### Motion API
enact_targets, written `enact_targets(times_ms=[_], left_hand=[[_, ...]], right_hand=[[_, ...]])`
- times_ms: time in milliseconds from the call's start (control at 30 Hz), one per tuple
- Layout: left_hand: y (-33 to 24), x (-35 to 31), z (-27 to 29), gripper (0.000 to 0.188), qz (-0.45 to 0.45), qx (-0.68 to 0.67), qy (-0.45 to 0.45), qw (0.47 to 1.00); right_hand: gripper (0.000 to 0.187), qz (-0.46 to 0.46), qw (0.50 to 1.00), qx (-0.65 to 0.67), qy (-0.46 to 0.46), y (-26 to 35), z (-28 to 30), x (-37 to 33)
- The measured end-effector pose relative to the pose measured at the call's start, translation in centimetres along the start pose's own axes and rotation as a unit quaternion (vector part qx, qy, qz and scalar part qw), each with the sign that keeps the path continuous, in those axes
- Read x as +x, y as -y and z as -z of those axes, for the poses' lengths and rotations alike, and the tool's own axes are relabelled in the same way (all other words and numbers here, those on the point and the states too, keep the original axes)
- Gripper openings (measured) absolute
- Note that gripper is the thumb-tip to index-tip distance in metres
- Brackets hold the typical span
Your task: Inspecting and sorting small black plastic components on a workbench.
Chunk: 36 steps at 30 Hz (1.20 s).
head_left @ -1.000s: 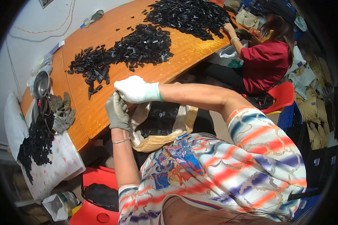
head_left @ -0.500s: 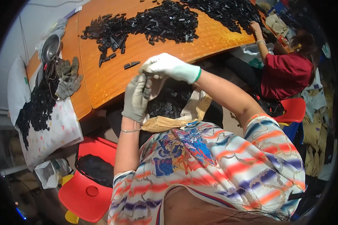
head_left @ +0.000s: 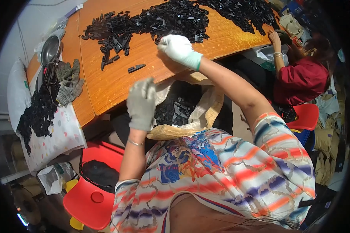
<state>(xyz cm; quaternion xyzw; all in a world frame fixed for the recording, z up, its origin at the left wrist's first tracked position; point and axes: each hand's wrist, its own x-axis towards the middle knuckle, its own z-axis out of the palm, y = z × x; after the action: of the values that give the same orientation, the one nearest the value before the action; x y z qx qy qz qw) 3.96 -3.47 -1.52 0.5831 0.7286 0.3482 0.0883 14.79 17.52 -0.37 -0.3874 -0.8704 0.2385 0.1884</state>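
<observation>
My right hand (head_left: pixel 177 50), in a white glove with a green cuff, reaches over the table just in front of a heap of small black plastic pieces (head_left: pixel 171 21). Its fingers are bent together, and whatever may be between them is hidden. My left hand (head_left: pixel 140 105), in a greyish glove, hovers beside an open sack (head_left: pixel 168 132) at my lap. The left fingers curl in, and I cannot see what they hold. More black pieces (head_left: pixel 174 110) lie inside the sack. A couple of loose black pieces (head_left: pixel 136 68) rest on the table between the heap and my left hand.
The wooden table (head_left: pixel 113 87) curves along the front. On the left are worn gloves (head_left: pixel 70 83), a metal bowl (head_left: pixel 51 50) and another black pile (head_left: pixel 39 112). A red chair (head_left: pixel 89 202) stands at lower left. To the right sits a person in a red top (head_left: pixel 301 83).
My hands were together above the sack and have parted. The right hand has moved up and right toward the heap, while the left has turned and dropped back slightly.
</observation>
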Motion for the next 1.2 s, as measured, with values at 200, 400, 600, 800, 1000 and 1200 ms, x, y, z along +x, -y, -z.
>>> enact_targets(times_ms=[200,400,600,800,1000,1200], left_hand=[[3.5,5.5,-0.1,0.023,-0.031,0.274,-0.103,0.956],[4.4,6.1,-0.3,0.018,-0.017,0.216,-0.047,0.975],[5.4,5.7,-0.6,0.021,-0.008,0.137,-0.041,0.99],[6.8,5.1,-0.8,0.032,0.039,-0.103,-0.097,0.989],[3.5,4.4,0.8,0.017,0.173,-0.584,-0.017,0.793],[2.5,3.6,1.1,0.015,0.161,-0.626,-0.01,0.763]], right_hand=[[0.018,0.017,0.984,-0.173,-0.027,0.0,-2.6,4.4],[0.016,0.027,0.971,-0.237,-0.012,0.5,-4.1,5.4],[0.021,0.063,0.971,-0.226,0.054,0.7,-3.4,4.0],[0.02,0.081,0.984,-0.159,0.026,1.9,-1.9,1.1],[0.016,0.085,0.991,0.095,0.048,4.6,-0.5,-1.8],[0.022,-0.002,0.975,0.209,0.072,8.6,0.3,-3.5]])
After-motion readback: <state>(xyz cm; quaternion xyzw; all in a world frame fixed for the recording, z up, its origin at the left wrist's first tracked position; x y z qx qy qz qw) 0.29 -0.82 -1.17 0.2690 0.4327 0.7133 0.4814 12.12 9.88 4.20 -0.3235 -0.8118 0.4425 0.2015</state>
